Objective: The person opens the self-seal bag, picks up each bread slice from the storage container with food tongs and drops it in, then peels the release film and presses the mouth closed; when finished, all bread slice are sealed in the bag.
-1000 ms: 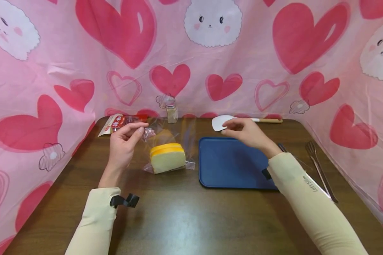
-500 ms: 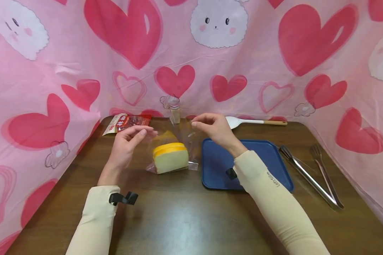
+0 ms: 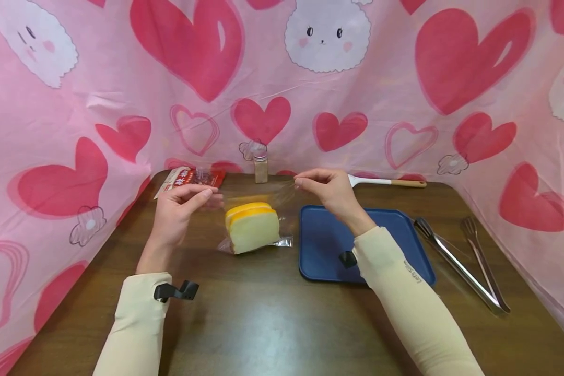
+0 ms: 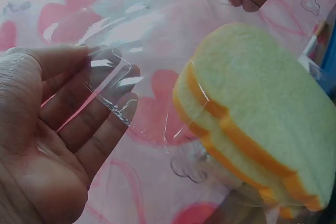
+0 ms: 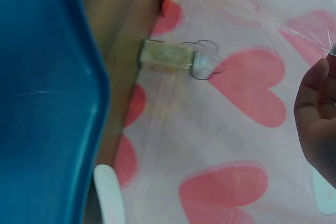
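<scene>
Slices of yellow-crusted bread (image 3: 254, 232) stand inside a clear plastic bag (image 4: 152, 40) on the table. At the bag's left upper edge, my left hand (image 3: 173, 215) pinches the film between thumb and fingers; in the left wrist view, that hand (image 4: 58, 129) shows through the film. My right hand (image 3: 331, 194) pinches the opposite edge, above the tray's back left corner. Between both hands the film is pulled taut over the bread. Only part of my right hand (image 5: 320, 114) appears in the right wrist view.
A blue tray (image 3: 324, 256) lies right of the bread. Beyond it are a white spatula (image 3: 380, 181) with a wooden handle and metal tongs (image 3: 465, 269). A spice jar (image 3: 260, 168) and a red packet (image 3: 192, 177) stand along the back, before a heart-printed cloth (image 3: 390, 68).
My right hand has come left from above the tray to the bag and now pinches its right edge. The film has spread between my hands, and the bread has tilted slightly.
</scene>
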A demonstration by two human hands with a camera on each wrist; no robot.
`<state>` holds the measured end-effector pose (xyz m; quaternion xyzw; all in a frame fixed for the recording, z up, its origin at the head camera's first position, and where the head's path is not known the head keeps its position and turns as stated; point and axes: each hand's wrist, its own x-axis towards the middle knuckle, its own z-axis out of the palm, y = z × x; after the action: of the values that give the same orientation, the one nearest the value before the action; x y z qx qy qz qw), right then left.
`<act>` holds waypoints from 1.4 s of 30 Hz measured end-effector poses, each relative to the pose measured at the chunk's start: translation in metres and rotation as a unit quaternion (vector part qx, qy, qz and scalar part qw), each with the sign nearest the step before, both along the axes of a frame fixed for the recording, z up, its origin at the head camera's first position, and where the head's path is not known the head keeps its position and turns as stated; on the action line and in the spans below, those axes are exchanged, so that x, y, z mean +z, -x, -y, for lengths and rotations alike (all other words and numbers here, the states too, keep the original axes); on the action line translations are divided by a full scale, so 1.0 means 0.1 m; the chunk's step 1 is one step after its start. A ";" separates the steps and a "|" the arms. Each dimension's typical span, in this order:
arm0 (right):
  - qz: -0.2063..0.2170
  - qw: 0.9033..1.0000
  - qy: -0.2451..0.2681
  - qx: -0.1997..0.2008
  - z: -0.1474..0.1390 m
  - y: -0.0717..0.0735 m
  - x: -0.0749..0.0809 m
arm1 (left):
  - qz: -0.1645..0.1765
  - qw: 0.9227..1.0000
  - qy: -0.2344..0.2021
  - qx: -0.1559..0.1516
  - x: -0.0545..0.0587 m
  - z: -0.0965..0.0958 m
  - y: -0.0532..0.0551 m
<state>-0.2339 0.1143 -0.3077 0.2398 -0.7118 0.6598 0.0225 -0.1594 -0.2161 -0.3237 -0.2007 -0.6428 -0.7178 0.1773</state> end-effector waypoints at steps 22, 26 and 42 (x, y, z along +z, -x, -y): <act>-0.011 0.999 0.019 0.023 -0.01 0.05 -0.12 | 0.037 0.999 0.016 0.003 0.00 0.01 0.05; -0.018 1.000 0.012 0.022 0.00 0.05 -0.11 | 0.023 1.000 -0.008 0.018 0.01 -0.03 0.04; -0.031 0.999 0.035 0.026 -0.04 0.02 -0.08 | -0.013 0.998 -0.024 0.051 0.05 -0.05 -0.01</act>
<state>-0.2355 0.1184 -0.3153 0.2782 -0.6807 0.6768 0.0357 -0.1583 -0.2112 -0.3188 -0.1727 -0.6324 -0.7202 0.2270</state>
